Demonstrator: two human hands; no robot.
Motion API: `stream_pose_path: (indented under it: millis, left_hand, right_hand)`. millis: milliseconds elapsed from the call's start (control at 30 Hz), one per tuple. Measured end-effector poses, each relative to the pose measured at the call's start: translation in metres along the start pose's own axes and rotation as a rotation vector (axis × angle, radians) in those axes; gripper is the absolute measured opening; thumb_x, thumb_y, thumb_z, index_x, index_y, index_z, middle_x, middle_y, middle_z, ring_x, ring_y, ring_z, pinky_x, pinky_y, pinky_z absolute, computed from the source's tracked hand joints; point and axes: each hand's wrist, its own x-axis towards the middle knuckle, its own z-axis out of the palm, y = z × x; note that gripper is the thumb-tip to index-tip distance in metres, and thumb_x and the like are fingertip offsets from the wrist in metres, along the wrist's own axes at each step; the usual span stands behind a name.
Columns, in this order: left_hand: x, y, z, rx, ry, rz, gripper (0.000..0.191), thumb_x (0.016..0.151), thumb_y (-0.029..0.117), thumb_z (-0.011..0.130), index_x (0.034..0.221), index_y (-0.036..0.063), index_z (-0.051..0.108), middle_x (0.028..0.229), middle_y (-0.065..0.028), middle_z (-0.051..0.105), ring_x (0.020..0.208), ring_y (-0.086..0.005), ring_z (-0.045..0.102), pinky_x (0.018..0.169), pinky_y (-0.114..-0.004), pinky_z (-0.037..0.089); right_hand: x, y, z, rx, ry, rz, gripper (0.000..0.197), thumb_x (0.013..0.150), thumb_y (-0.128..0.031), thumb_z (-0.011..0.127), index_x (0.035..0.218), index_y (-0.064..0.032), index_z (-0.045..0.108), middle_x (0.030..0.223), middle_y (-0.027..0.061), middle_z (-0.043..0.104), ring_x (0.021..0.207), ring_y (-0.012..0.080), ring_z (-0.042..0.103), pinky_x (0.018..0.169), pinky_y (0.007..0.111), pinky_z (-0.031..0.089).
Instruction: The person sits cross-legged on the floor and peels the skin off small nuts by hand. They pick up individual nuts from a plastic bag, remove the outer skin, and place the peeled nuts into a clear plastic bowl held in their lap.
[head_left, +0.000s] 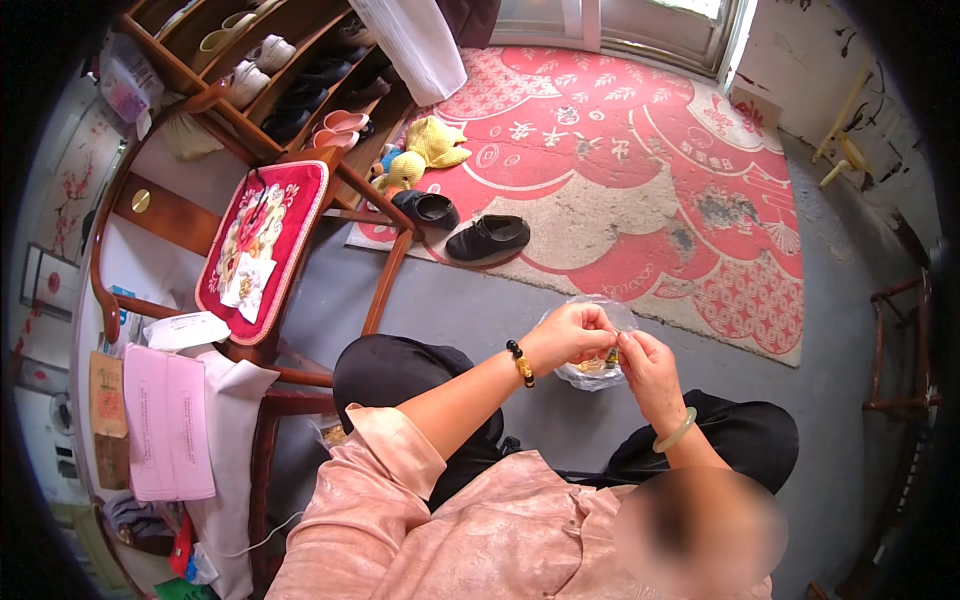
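Note:
My left hand (574, 337) and my right hand (646, 367) meet in front of me, thumbs and fingertips pinched on one small thing that is too small to name. Below them, a clear plastic bag (589, 379) lines or forms an open holder on the grey floor, with small yellowish and dark bits in it. Part of the bag is hidden by my hands. A beaded bracelet (520, 363) circles my left wrist, and a pale green bangle (675, 430) is on my right wrist.
A wooden chair with a red cushion (300, 225) stands at left, bearing a white tissue (249, 286) with small bits. Beside it are a pink box (169, 424) and a shoe rack (247, 120). Black shoes (487, 238) and a yellow plush toy (435, 142) lie by the red patterned mat (645, 195).

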Motion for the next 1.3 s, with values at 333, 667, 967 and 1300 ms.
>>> stream_pose_path:
  millis: [333,667,967,1300]
  left_hand:
    - [0.002,-0.008,0.003,-0.017,0.162,0.080,0.013,0.079,0.015,0.061,0.075,0.0063,0.052,0.061,0.0015,0.050,0.048,-0.0028,0.040,0.041,-0.017,0.027]
    - [0.005,-0.008,0.000,-0.155,0.274,0.039,0.013,0.080,0.020,0.061,0.077,0.0108,0.054,0.055,0.0080,0.041,0.043,-0.0014,0.030,0.038,-0.018,0.018]
    - [0.003,-0.007,0.004,-0.153,0.203,0.035,0.010,0.081,0.018,0.060,0.079,0.0096,0.053,0.058,0.0070,0.043,0.043,-0.0011,0.031,0.039,-0.017,0.019]
    - [0.005,-0.014,0.000,-0.323,0.088,0.113,0.008,0.080,0.009,0.055,0.084,0.0044,0.049,0.072,-0.0060,0.058,0.056,-0.0086,0.051,0.043,-0.018,0.036]
  right_hand:
    - [0.003,0.011,-0.002,-0.073,0.062,0.007,0.030,0.087,-0.019,0.051,0.064,0.0006,0.051,0.056,-0.0021,0.045,0.054,0.0050,0.038,0.048,0.023,0.032]
    - [0.008,0.004,-0.005,0.084,0.028,0.216,0.027,0.088,-0.029,0.051,0.067,-0.0112,0.047,0.053,-0.0081,0.035,0.042,0.0021,0.027,0.037,0.019,0.019]
    - [0.005,-0.006,-0.007,0.273,-0.041,0.335,0.022,0.087,-0.028,0.051,0.072,-0.0129,0.047,0.053,-0.0095,0.031,0.041,0.0018,0.023,0.038,0.019,0.015]
    - [0.011,0.005,-0.011,0.407,-0.051,0.382,0.019,0.087,-0.026,0.051,0.076,-0.0097,0.050,0.058,-0.0056,0.041,0.045,0.0036,0.032,0.039,0.019,0.024]
